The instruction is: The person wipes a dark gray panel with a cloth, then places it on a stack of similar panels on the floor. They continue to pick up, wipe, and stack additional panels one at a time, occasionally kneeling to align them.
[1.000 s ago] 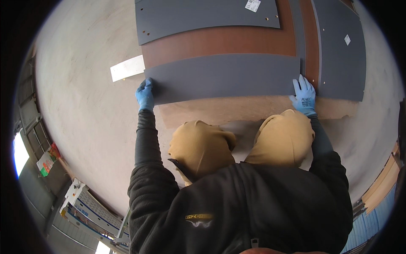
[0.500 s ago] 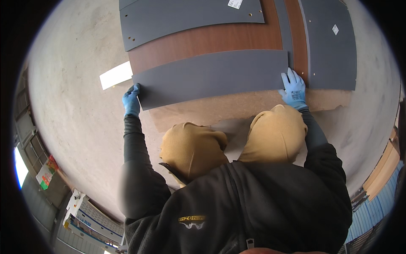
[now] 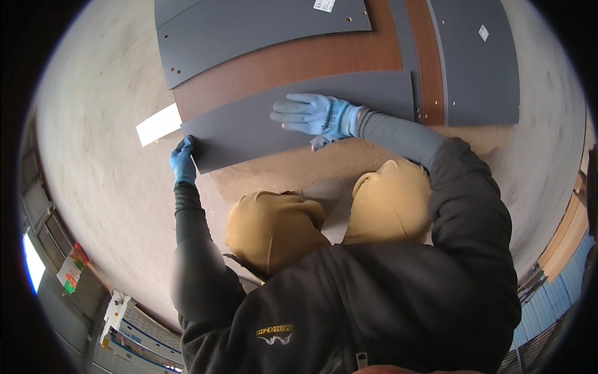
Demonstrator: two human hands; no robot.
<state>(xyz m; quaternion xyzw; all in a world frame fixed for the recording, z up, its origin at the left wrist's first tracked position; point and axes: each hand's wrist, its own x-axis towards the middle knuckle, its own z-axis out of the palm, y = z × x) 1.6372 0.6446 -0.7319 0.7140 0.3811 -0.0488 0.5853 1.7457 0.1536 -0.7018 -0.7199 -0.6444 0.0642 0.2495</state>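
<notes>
I kneel over a long grey panel (image 3: 249,128) that lies on a brown board (image 3: 293,62) on the floor. My left hand (image 3: 182,161), in a blue glove, grips the panel's left end at its near corner. My right hand (image 3: 311,115), also gloved in blue, lies flat with fingers spread on the panel's middle. My tan-trousered knees (image 3: 274,227) rest just below the panel's near edge.
More grey panels lie beyond: one at the top (image 3: 249,31) with small holes and a white label, another at the right (image 3: 479,59). A white paper slip (image 3: 159,123) lies on the concrete floor (image 3: 99,124) at the left. Shelving shows at the lower left.
My right hand has left the panel's right end and moved left onto its middle. My left hand stays on the left end. The view has tilted.
</notes>
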